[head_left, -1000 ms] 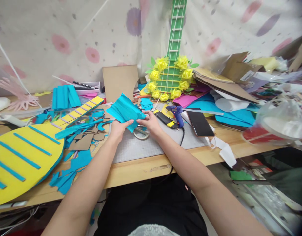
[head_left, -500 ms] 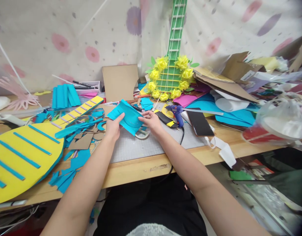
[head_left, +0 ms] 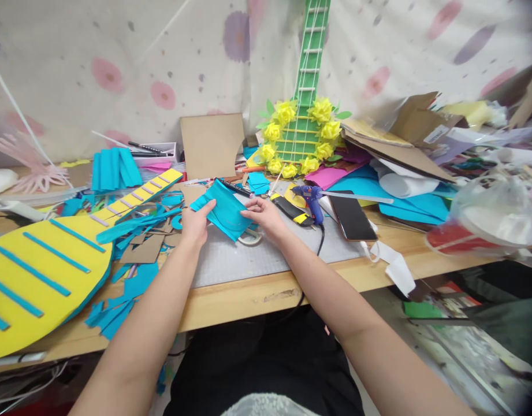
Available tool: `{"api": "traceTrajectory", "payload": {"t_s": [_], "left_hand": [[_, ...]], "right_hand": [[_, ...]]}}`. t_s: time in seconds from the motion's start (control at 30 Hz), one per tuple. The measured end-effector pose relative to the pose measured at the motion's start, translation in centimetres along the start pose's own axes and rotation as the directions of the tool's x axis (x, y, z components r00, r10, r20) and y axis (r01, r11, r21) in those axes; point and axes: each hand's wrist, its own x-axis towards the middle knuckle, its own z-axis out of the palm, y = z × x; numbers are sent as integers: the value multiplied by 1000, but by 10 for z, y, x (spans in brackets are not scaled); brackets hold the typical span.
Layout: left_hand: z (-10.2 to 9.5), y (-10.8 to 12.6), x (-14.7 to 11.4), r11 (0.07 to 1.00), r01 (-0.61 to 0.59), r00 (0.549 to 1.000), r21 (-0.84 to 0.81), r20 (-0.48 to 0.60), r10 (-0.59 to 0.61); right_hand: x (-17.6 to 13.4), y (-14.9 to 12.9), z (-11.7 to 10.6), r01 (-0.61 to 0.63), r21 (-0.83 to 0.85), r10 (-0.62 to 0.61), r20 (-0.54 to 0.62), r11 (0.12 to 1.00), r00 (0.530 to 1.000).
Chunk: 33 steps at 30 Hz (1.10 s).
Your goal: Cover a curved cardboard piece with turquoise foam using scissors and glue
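The left hand [head_left: 194, 224] and right hand [head_left: 269, 216] pinched the blue paper sheet [head_left: 224, 214] at opposite sides; an uneven pull might have torn it.

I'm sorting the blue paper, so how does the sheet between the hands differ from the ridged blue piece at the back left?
The blue sheet is fairly smooth with a faint curved line; the ridged piece has bold side-by-side ridges. The left hand grips the blue sheet and the right hand is at its edge; no hand touches the ridged piece. Both are much the same bright blue.
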Motion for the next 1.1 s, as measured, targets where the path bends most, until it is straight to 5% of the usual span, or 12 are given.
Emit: {"api": "traceTrajectory", "payload": {"t_s": [0.53,0.7,0.87,1.1], "left_hand": [[-5,-1,10,997,47,996,-59,-70,-51],[-7,-1,10,992,127,990,-22,58,-125],[-7,-4,2,959,165,940,231,258,-224],[-6,-11,4,966,68,987,248,124,-101]], "right_hand": [[-3,-4,2,20,-53,-19,23,998,1000],[4,-2,2,61,-29,-64,-80,998,995],[9,0,-1,130,-7,-129,-196,992,972],[11,6,0,76,-19,-77,-56,997,995]]}}
